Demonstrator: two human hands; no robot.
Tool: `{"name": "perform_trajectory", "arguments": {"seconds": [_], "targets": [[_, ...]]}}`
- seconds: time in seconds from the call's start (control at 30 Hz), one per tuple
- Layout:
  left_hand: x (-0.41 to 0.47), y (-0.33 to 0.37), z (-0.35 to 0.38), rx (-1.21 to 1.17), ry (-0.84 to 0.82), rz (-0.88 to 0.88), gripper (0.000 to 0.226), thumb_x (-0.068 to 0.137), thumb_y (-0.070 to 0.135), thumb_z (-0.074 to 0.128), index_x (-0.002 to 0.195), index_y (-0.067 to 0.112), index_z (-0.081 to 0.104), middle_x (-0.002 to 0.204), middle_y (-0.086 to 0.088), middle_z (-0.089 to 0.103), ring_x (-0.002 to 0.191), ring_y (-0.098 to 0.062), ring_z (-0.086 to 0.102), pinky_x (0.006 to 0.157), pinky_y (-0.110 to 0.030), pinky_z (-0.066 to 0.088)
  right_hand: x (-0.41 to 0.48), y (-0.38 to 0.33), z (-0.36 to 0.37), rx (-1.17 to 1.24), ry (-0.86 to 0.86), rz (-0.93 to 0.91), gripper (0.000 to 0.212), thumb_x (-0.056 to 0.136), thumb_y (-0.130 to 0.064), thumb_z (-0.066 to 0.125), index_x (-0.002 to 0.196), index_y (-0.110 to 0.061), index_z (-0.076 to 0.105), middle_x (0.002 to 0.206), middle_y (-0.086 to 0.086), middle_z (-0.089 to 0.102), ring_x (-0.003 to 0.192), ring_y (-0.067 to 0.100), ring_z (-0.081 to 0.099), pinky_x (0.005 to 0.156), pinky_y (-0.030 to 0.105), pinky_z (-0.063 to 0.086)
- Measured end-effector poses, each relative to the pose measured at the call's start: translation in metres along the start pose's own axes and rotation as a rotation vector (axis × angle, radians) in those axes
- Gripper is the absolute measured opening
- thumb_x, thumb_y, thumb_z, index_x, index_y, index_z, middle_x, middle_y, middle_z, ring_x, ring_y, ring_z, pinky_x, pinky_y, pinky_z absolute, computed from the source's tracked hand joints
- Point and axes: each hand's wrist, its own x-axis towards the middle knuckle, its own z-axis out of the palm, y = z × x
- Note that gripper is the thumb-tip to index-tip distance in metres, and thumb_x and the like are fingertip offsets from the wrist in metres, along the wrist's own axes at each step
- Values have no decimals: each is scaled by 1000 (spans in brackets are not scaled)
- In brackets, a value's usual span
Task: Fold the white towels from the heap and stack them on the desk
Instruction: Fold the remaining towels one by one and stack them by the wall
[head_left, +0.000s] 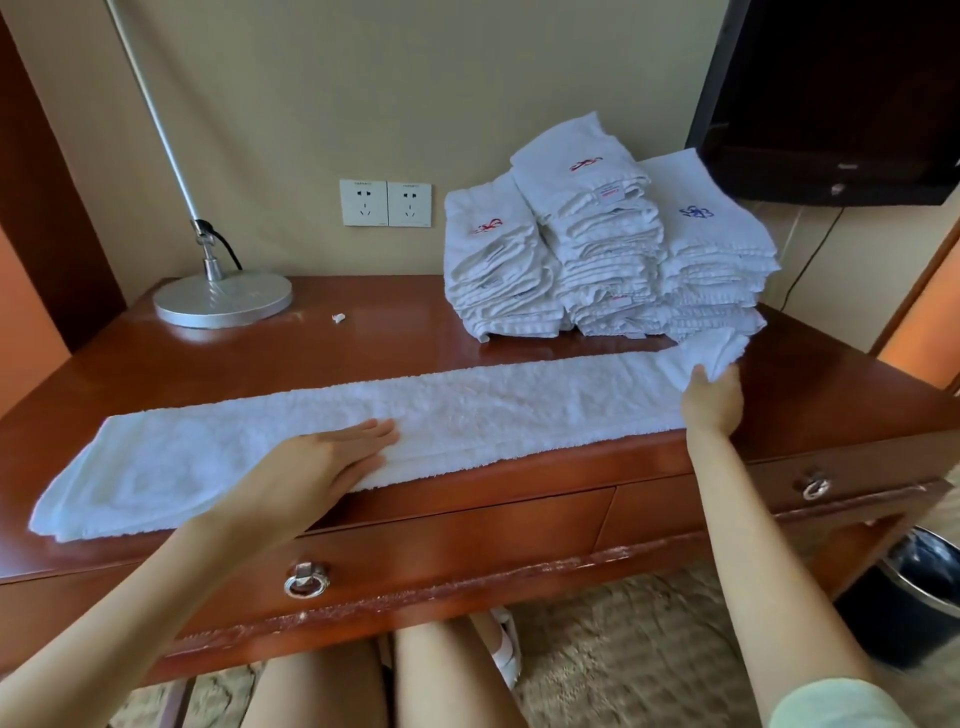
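Note:
A long white towel (467, 410), folded into a narrow strip, lies along the front of the wooden desk (395, 322). My left hand (332, 457) presses flat on its near edge left of the middle, fingers straight. My right hand (714, 395) grips the towel's right end, which is bunched and lifted slightly off the desk. Behind it, at the back right, stand three stacks of folded white towels (608, 244) with red and blue embroidery on top.
A silver desk lamp (223, 299) stands at the back left, with a small white scrap (338, 318) near it. Wall sockets (385, 202) sit behind. A dark TV (841, 104) hangs at the upper right. A black bin (919, 587) stands on the carpet at the right.

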Motion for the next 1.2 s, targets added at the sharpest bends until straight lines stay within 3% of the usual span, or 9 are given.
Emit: {"name": "perform_trajectory", "arguments": {"seconds": [0.2, 0.37, 0.6, 0.73, 0.87, 0.93, 1.07, 1.13, 1.2], "targets": [[4, 18, 9, 69, -47, 79, 63, 93, 65, 7, 150, 41, 19, 158, 15, 12, 146, -2, 6, 119, -20, 1, 0, 0, -1, -9, -7, -9, 42, 102, -23, 43, 139, -2, 42, 134, 21, 54, 122, 38, 51, 97, 40, 40], [23, 52, 24, 144, -92, 72, 76, 83, 73, -12, 151, 41, 1, 159, 12, -2, 148, -10, -3, 118, -34, -11, -1, -1, 0, 14, -13, -33, 42, 102, -23, 43, 139, -2, 42, 133, 20, 55, 122, 38, 51, 97, 39, 40], [19, 53, 19, 93, -144, 8, 100, 66, 85, -21, 151, 43, 8, 157, 17, 1, 144, -1, -6, 117, -24, -6, -24, -31, 4, 75, -9, -206, 37, 102, -25, 43, 127, 3, 47, 122, 22, 60, 114, 39, 55, 90, 42, 42], [2, 43, -11, -459, -97, -268, 100, 63, 94, 18, 147, 42, 28, 150, 23, 29, 137, 5, 24, 111, -16, 19, -67, -79, 14, 127, -49, -402, 32, 102, -19, 44, 125, 3, 48, 117, 22, 62, 108, 38, 57, 72, 29, 33], [2, 28, -45, -1314, 16, -579, 102, 53, 82, 67, 135, 25, 48, 131, 3, 62, 116, -15, 62, 97, -35, 51, -137, -124, 42, 150, -180, -609, 35, 101, -17, 47, 133, -4, 47, 116, 16, 64, 106, 33, 59, 73, 27, 38], [0, 15, -60, -1610, 86, -679, 89, 66, 68, 65, 132, 11, 47, 125, -12, 64, 109, -31, 65, 91, -47, 54, -185, -143, 59, 169, -268, -715, 34, 100, -15, 48, 134, -8, 49, 114, 12, 66, 104, 31, 61, 72, 28, 38], [-27, -14, -81, -1803, 216, -775, 76, 78, 64, 57, 116, -2, 58, 114, -19, 68, 106, -34, 66, 92, -52, 50, -292, -151, 90, 89, -577, -984, 41, 96, -7, 48, 136, -17, 50, 122, 5, 65, 108, 27, 61, 79, 34, 45], [-42, -28, -83, -1673, 304, -905, 51, 84, 51, 61, 92, 1, 64, 83, -13, 71, 81, -24, 71, 78, -41, 54, -335, -140, 102, -2, -696, -1149, 47, 87, 1, 57, 130, -17, 56, 124, 3, 64, 112, 26, 61, 86, 34, 49], [-50, -36, -80, -1526, 340, -1040, 27, 90, 29, 64, 93, 2, 60, 78, -12, 66, 76, -21, 66, 74, -36, 55, -352, -130, 110, -13, -688, -1221, 51, 76, 7, 67, 122, -14, 63, 124, 5, 65, 114, 29, 61, 94, 37, 50]]}}
